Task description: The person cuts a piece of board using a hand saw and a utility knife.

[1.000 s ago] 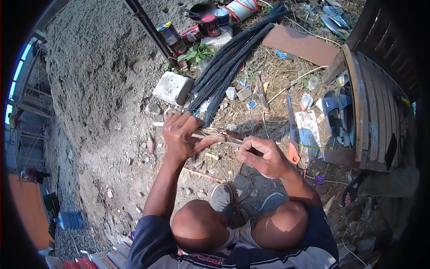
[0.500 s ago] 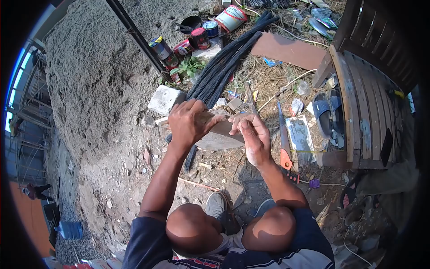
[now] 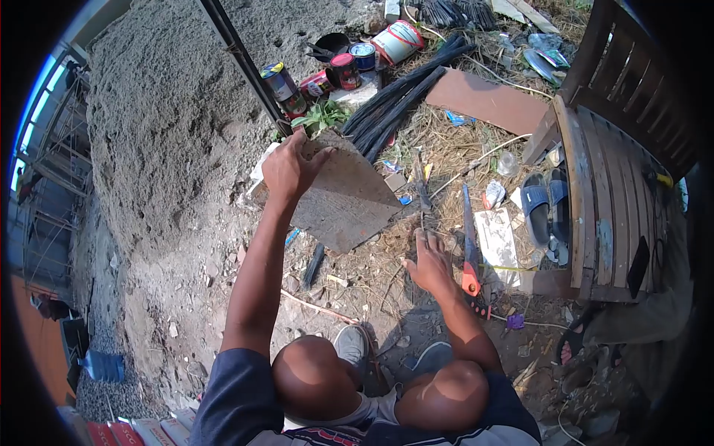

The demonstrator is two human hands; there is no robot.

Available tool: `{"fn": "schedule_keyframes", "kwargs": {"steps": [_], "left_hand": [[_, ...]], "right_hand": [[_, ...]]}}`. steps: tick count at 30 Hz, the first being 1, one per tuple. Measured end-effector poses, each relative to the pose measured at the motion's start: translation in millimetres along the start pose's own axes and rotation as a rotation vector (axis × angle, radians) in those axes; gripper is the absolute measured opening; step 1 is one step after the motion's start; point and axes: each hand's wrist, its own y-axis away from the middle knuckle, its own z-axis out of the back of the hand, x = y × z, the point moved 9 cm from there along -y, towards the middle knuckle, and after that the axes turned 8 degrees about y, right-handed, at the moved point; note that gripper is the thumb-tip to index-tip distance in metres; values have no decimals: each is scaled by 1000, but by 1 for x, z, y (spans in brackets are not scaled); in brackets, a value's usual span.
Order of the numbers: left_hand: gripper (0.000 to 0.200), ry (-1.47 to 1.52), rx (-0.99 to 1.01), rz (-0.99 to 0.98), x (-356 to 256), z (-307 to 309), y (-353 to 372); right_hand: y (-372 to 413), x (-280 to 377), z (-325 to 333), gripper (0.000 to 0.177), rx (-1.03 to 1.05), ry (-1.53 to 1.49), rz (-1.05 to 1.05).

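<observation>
My left hand (image 3: pixel 286 169) grips the upper left edge of a flat grey-brown board (image 3: pixel 346 199), which is tilted with its broad face toward me. Its thumb lies along the board's top edge. Low over the ground, to the right of the board, my right hand (image 3: pixel 431 264) reaches forward with its fingers stretched out. Those fingertips are right at the near end of a narrow dark tool (image 3: pixel 422 189) lying in the dry straw. Beside this hand, a handsaw (image 3: pixel 471 253) with an orange and black handle rests on the ground.
A slatted wooden bench (image 3: pixel 606 193) stands at the right, with sandals (image 3: pixel 535 208) beside it and another person's leg (image 3: pixel 639 320) nearby. Paint cans (image 3: pixel 344 70), a bundle of black strands (image 3: pixel 394 100) and a brown panel (image 3: pixel 487 102) lie beyond. A sand heap (image 3: pixel 163 126) rises at left.
The board has swung from nearly edge-on to showing its broad face, in my left hand. My right hand has left the board's edge and moved down toward the ground, its fingers stretching out.
</observation>
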Motion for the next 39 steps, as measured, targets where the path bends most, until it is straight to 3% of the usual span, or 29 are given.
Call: {"fn": "schedule_keyframes", "kwargs": {"steps": [1, 2, 4, 10, 12, 18, 21, 22, 24, 25, 28, 29, 31, 35, 38, 39], "left_hand": [[45, -13, -2, 10, 4, 2, 1], [47, -1, -36, 0, 6, 5, 1], [48, 7, -70, -2, 13, 14, 6], [48, 53, 28, 133, 75, 36, 17], [51, 264, 72, 407, 129, 41, 32], [56, 680, -118, 544, 214, 84, 92], [87, 990, -318, 843, 240, 50, 152], [108, 970, -249, 934, 247, 35, 171], [118, 1173, -115, 972, 221, 9, 189], [112, 1159, -201, 1037, 233, -12, 211], [84, 1313, -201, 1049, 227, -63, 246], [84, 1329, -177, 1052, 215, -71, 252], [38, 1487, -104, 1089, 189, -88, 265], [40, 1613, 45, 1075, 173, -126, 292], [43, 1712, 9, 1179, 165, -139, 304], [49, 1466, -47, 1291, 183, -136, 313]], "right_hand": [[4, -9, -13, 71, 75, 161, -92], [-1, -7, -7, 71, 80, 155, -79], [-4, -7, -12, 78, 449, -200, -194], [-19, -16, 0, 75, 275, -140, -170], [-18, -29, 3, 75, 202, -144, -202], [-28, -46, 33, 77, 73, -356, -279], [-54, -41, 37, 71, 10, -637, -274], [-62, -37, 44, 71, -6, -627, -291], [-77, -18, 57, 81, 16, -682, -193], [-81, -16, 62, 81, 4, -670, -215], [-91, -7, 64, 80, 5, -704, -181], [-92, -14, 57, 77, -58, -690, -217], [-86, -18, 66, 66, -241, -641, -256], [-84, -16, 76, 57, -250, -613, -186], [-83, -7, 88, 56, -259, -558, -165], [-84, -6, 92, 56, -266, -554, -169]]}}
